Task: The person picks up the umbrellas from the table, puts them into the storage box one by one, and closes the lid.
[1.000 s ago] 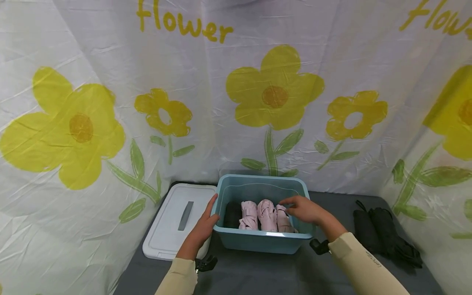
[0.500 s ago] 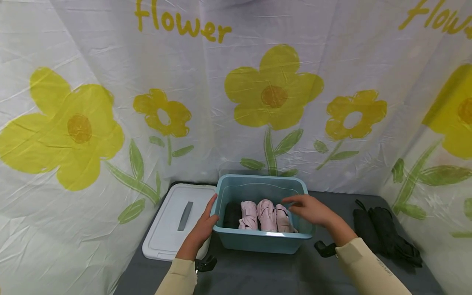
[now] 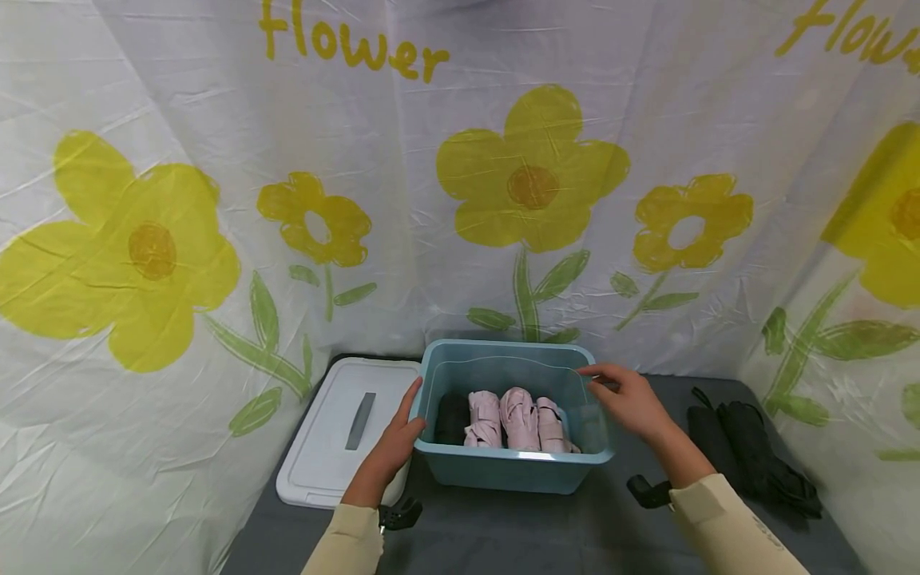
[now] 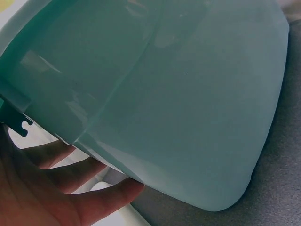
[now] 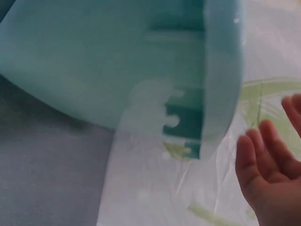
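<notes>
A blue-green plastic storage bin [image 3: 503, 469] stands in the middle of the table. Inside, side by side, lie a black rolled bundle [image 3: 451, 419] and three pink ones that look like folded umbrellas [image 3: 521, 419]. My left hand [image 3: 394, 447] rests against the bin's left side, thumb at the rim; the left wrist view shows straight fingers [image 4: 113, 200] along the outer wall. By the right rim, my right hand [image 3: 632, 399] hovers with loosely bent fingers and nothing in them. In the right wrist view its fingertips [image 5: 247, 148] are apart from the bin.
A white lid [image 3: 323, 439] with a grey handle lies left of the bin. Two black folded umbrellas [image 3: 751, 455] lie at the right on the dark grey table [image 3: 517, 531]. Behind hangs a white curtain [image 3: 402, 120] printed with yellow flowers.
My right hand has moved right, from above the rightmost pink bundle to the bin's right rim. The left hand has stayed at the left side. The bundles look unmoved.
</notes>
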Tool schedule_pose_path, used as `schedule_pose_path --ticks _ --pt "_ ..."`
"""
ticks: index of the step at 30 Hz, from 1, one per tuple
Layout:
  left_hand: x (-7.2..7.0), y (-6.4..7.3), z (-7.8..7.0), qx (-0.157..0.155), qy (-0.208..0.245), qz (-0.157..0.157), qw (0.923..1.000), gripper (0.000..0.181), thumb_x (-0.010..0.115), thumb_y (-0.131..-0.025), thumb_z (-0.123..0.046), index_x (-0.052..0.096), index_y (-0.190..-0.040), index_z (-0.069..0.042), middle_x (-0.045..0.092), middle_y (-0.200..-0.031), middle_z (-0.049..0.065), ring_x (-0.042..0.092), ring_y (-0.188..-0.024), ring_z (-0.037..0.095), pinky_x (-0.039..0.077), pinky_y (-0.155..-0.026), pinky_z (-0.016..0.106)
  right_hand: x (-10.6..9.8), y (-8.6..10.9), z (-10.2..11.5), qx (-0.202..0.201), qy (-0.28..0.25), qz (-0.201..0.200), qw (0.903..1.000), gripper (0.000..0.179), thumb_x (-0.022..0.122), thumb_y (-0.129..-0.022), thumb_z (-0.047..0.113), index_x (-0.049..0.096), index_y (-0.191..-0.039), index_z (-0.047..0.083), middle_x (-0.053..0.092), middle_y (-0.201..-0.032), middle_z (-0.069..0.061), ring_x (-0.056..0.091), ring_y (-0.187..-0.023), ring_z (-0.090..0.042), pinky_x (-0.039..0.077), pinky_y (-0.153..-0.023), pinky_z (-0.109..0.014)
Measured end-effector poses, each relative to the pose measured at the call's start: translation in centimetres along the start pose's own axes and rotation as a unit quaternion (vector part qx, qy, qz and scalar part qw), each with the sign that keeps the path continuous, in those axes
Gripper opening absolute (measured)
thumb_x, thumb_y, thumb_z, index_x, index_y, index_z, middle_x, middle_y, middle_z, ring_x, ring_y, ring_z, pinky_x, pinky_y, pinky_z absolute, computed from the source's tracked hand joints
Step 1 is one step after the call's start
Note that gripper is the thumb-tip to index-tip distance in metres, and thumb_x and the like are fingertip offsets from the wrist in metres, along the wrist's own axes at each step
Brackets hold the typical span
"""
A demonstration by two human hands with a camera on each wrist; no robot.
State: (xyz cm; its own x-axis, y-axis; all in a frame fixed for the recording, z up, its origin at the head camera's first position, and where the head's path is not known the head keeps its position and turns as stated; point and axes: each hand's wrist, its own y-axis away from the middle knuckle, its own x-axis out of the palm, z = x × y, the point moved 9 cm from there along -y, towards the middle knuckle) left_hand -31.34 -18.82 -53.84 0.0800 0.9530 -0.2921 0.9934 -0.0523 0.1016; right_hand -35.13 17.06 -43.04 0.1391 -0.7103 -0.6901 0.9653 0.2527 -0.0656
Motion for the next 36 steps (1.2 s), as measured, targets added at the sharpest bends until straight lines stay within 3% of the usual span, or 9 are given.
schedule_pose_path --ticks 6,19,28,36 --pt "-0.1 -0.1 -0.1 0.001 0.001 0.001 1.0000 0.074 0.039 -0.090 -0.015 0.011 -0.155 -0.040 0.010 -0.163 0.008 0.024 -0.141 0.043 0.028 -0.101 0.070 -1.2 0.2 -1.6 0.025 0.007 -0.048 0.9985 0.037 0.047 -0.100 0.024 0.058 -0.132 0.011 0.055 -0.134 -0.017 0.054 -0.118 -0.036 0.047 -0.093 -0.054" --pt "0.0 -0.1 -0.1 0.004 0.001 0.001 1.0000 0.076 0.039 -0.090 -0.012 0.010 -0.155 -0.037 0.011 -0.163 0.007 0.025 -0.141 0.041 0.031 -0.100 0.066 -2.3 0.8 -5.5 0.070 0.031 -0.068 0.9947 0.042 0.046 -0.100 0.024 0.051 -0.138 0.008 0.047 -0.141 -0.022 0.045 -0.125 -0.040 0.041 -0.095 -0.059" --pt "-0.1 1.8 -3.2 -0.003 -0.002 0.008 1.0000 0.075 0.039 -0.090 -0.008 0.010 -0.157 -0.025 0.013 -0.162 0.014 0.027 -0.139 0.044 0.032 -0.099 0.066 -2.6 1.4 -8.9 0.108 0.065 -0.064 0.9899 0.045 0.045 -0.098 0.024 0.048 -0.139 0.006 0.044 -0.139 -0.027 0.044 -0.125 -0.045 0.040 -0.092 -0.060" --pt "-0.1 2.0 -3.3 -0.004 -0.002 0.012 0.9999 0.075 0.039 -0.090 -0.010 0.010 -0.157 -0.028 0.012 -0.163 0.012 0.027 -0.140 0.042 0.031 -0.101 0.065 -2.8 2.4 -11.1 0.112 0.078 -0.055 0.9891 0.047 0.046 -0.098 0.021 0.045 -0.141 0.002 0.039 -0.140 -0.033 0.041 -0.123 -0.051 0.038 -0.089 -0.063"
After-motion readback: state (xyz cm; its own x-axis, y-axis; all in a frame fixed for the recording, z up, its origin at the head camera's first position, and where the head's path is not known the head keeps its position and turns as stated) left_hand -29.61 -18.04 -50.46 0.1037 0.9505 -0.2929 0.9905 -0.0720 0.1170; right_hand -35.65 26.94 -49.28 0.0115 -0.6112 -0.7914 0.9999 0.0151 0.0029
